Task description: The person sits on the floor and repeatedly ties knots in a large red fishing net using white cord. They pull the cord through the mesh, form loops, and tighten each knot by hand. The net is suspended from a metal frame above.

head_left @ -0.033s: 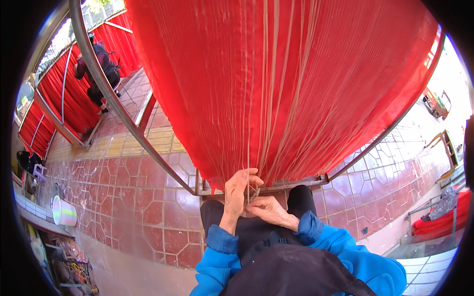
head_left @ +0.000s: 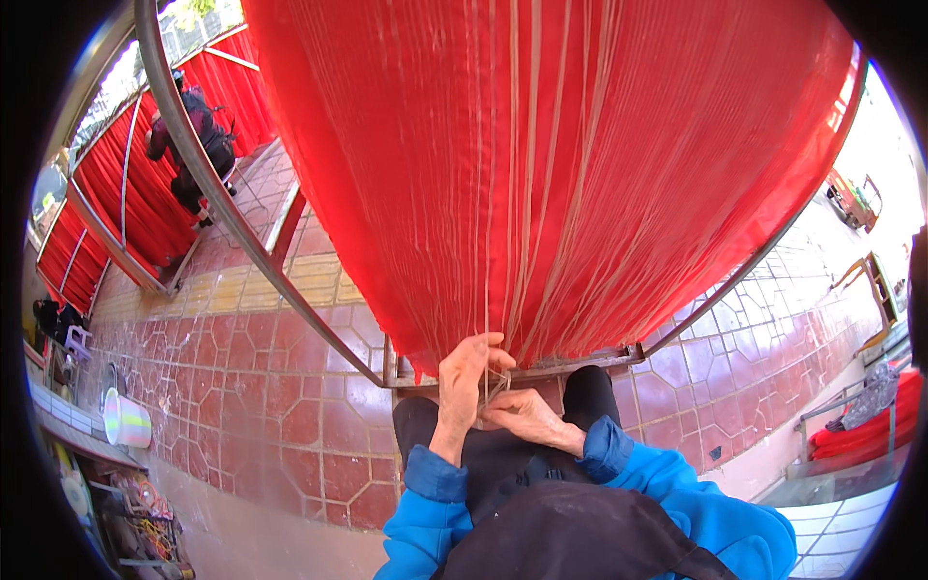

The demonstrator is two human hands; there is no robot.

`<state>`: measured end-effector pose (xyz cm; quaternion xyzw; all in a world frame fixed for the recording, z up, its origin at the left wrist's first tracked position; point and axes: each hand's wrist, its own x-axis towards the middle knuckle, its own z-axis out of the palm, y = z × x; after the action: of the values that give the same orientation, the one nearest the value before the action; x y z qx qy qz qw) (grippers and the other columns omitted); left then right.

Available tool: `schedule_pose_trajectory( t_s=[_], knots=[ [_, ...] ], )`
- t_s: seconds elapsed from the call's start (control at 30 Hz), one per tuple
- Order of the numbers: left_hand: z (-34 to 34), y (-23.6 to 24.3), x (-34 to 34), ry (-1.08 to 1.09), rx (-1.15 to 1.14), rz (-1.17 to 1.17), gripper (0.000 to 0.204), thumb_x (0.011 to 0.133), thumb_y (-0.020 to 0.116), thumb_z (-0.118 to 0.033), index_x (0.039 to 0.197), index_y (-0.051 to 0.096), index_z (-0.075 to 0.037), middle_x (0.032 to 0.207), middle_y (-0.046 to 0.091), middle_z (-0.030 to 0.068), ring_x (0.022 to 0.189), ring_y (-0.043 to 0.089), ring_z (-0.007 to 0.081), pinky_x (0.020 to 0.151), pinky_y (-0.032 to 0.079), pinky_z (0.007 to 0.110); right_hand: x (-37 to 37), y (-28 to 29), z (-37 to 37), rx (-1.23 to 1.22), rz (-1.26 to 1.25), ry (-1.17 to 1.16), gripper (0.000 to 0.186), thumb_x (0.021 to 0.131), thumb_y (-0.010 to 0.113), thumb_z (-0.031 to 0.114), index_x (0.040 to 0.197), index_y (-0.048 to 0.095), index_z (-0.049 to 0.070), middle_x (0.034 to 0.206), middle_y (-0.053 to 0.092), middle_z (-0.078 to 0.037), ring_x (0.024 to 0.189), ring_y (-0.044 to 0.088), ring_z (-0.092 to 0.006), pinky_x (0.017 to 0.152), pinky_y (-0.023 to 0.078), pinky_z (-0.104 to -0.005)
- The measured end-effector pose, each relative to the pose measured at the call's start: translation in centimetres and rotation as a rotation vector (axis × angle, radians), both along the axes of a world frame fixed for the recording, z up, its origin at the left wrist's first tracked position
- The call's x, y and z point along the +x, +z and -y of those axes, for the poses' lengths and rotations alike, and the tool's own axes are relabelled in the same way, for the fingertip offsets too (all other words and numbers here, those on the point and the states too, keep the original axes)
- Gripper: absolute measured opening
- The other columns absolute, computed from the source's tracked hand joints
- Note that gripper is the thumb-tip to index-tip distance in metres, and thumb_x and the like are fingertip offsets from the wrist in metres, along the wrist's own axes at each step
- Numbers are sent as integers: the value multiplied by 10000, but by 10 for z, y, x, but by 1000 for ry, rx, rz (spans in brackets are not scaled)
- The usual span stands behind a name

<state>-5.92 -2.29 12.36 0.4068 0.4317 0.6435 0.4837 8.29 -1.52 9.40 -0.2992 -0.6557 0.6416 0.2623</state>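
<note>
A wide red cloth [head_left: 406, 174] hangs in front of me, with many fine pale threads running down over it. One pale thread bundle [head_left: 487, 261] drops straight to my hands below the cloth's lower edge. My left hand [head_left: 462, 382] is upright with its fingers bent around the threads, some looped near its fingertips. Beside it, lower and to the right, my right hand [head_left: 530, 417] pinches the lower thread ends between thumb and finger. The exact hold is partly hidden by the fingers. Both hands are above my lap, over a dark apron [head_left: 570, 527].
A curved metal frame [head_left: 227, 198] surrounds the cloth, with a bottom bar [head_left: 619, 358] near my knees. To the left, a seated person [head_left: 203, 135] faces more red cloths [head_left: 135, 193]. A white bucket [head_left: 127, 419] stands on the tiled floor [head_left: 280, 406]. Shelves hold oddments at lower left.
</note>
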Motion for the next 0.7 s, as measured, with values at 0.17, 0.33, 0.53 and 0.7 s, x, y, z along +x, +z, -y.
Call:
schedule_pose_trajectory(
  t_s=[0.17,0.33,0.53,0.7],
  knots=[
    [21,29,7,58,13,-35,198,948,498,-84,1070,603,33,779,664,74,720,603,103,672,488,226,8,8,-11,-50,185,-3,202,865,630,126,1002,659,-19,878,668,-83,801,596,-107,706,491,-258],
    [44,33,14,101,77,-103,177,938,493,-53,1019,614,48,757,669,105,710,629,136,687,500,247,4,50,-35,-242,-77,-129,283,973,473,146,1140,586,-51,978,636,-64,876,600,-129,785,506,-260],
    [54,23,24,-8,88,-138,178,935,498,-32,1037,621,46,794,675,102,740,638,141,730,502,259,-5,105,-31,-247,-430,-29,309,972,481,237,1075,626,-16,930,663,-78,902,619,-153,852,487,-291],
    [50,18,19,72,109,127,302,959,533,-239,1045,627,35,895,675,88,815,624,137,735,487,250,5,125,-9,-202,-264,-16,222,946,527,151,957,664,-23,828,649,-41,778,580,-86,686,474,-225]
  ],
)
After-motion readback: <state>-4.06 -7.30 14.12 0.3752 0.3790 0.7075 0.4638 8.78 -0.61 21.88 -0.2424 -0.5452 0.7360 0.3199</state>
